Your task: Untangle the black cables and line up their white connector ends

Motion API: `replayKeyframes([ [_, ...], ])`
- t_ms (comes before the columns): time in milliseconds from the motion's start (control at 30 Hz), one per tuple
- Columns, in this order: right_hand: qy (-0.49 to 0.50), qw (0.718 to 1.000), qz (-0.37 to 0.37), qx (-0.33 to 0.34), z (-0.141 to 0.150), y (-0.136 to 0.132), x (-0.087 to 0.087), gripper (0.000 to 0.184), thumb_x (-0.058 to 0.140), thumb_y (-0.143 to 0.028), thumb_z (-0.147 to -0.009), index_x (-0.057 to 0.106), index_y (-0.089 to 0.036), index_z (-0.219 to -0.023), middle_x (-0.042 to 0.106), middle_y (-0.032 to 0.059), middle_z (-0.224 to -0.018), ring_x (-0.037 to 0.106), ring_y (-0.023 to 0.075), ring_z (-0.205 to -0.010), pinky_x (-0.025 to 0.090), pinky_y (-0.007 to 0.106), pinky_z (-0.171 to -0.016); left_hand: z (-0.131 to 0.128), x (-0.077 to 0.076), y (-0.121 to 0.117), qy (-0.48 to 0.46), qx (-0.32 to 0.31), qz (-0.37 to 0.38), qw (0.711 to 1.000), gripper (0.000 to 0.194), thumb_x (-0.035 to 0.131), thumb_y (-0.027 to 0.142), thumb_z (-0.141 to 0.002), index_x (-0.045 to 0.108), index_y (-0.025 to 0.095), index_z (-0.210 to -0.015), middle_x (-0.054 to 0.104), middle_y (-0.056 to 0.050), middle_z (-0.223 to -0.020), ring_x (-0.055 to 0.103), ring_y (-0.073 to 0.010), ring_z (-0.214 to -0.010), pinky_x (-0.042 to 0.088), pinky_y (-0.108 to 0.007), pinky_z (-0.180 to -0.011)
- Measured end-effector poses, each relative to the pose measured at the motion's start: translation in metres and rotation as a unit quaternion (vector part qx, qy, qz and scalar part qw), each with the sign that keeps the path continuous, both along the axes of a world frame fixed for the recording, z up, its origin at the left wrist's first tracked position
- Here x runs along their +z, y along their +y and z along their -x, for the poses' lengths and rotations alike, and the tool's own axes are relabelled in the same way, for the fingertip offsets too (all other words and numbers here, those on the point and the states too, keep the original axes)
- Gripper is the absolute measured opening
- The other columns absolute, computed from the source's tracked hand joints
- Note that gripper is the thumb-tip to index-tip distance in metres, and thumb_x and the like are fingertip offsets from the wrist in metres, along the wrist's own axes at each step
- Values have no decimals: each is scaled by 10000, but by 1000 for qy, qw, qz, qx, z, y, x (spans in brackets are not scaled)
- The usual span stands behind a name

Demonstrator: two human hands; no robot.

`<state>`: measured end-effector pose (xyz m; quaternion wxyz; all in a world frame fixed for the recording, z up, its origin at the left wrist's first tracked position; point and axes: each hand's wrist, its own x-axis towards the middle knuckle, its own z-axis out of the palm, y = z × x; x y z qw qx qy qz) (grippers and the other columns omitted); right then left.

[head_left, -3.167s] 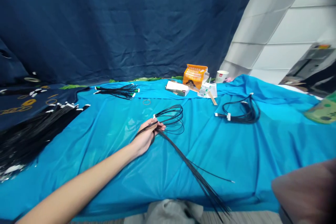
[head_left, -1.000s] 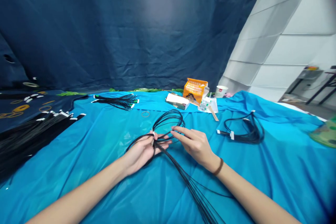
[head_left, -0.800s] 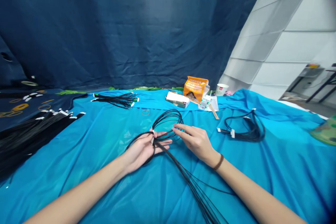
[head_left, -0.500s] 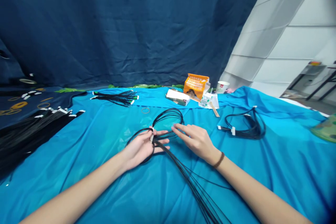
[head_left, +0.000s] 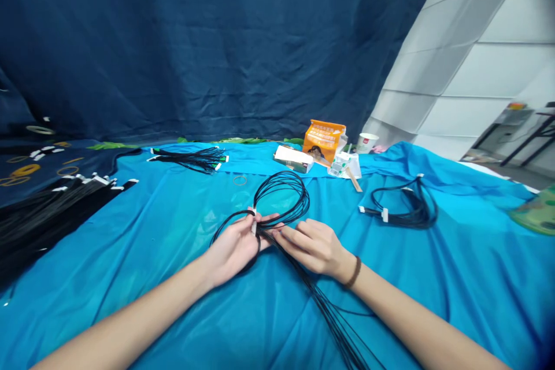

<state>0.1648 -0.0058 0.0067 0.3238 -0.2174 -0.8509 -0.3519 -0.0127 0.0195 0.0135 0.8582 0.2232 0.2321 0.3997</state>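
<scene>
A bundle of thin black cables [head_left: 284,193] loops on the blue table cover, and its long tail [head_left: 329,315] runs toward the near edge. My left hand [head_left: 236,245] is closed on the bundle where the loop crosses, at a small white connector [head_left: 252,212]. My right hand [head_left: 310,245] lies right beside it, fingers curled onto the same strands just below the crossing.
A coiled black cable set [head_left: 407,208] lies to the right. A large heap of black cables with white ends [head_left: 47,214] fills the left side, and a smaller bunch [head_left: 191,158] sits at the back. An orange packet [head_left: 323,139], a white box [head_left: 293,157], a paper cup [head_left: 366,141] and a rubber band [head_left: 240,180] lie behind.
My right arm came into view and reached to the loop with fingers stretched out. It has now drawn back to the crossing and curled onto the strands beside my left hand.
</scene>
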Motion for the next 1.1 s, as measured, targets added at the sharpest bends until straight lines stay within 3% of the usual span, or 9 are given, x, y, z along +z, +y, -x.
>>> replayKeyframes([
  [467,5,999,31,20,4,-3,-2,180,532,-87,-806,571,-79,-981,647,23,-736,456,102,-532,309,275,-435,-1,-6,-1,9,-15,-16,1000,243,417,192,-824,571,141,-643,647,-95,-925,556,-208,-977,335,-418,-945],
  [733,115,971,192,85,5,1,-15,241,517,-124,-824,553,-153,-1060,643,53,-920,572,122,-734,446,236,-586,1,-5,3,10,6,-6,1000,244,411,174,-825,561,135,-635,644,-95,-951,571,-198,-940,355,-426,-926],
  [800,167,949,245,108,8,-1,-12,228,522,-129,-820,575,-169,-1038,637,61,-927,584,125,-796,470,229,-644,0,-5,3,23,14,-2,1000,254,402,177,-829,563,131,-639,647,-98,-929,585,-193,-903,377,-418,-907],
  [900,272,891,335,141,13,-7,0,189,538,-122,-803,621,-180,-964,636,64,-911,596,125,-819,488,225,-695,0,-4,3,53,35,12,998,243,405,188,-830,570,129,-662,653,-98,-876,602,-185,-832,414,-410,-868],
  [1033,367,791,453,185,16,-15,17,168,555,-134,-794,657,-208,-905,656,50,-899,597,155,-878,479,282,-792,0,-2,4,67,79,18,994,242,397,176,-832,559,127,-659,653,-88,-808,615,-168,-752,448,-388,-831],
  [1100,423,724,500,218,14,-18,22,143,555,-164,-801,665,-226,-869,661,40,-889,588,174,-917,466,321,-829,0,-2,5,69,97,13,993,245,392,158,-831,551,121,-648,650,-86,-784,621,-166,-734,453,-373,-825],
])
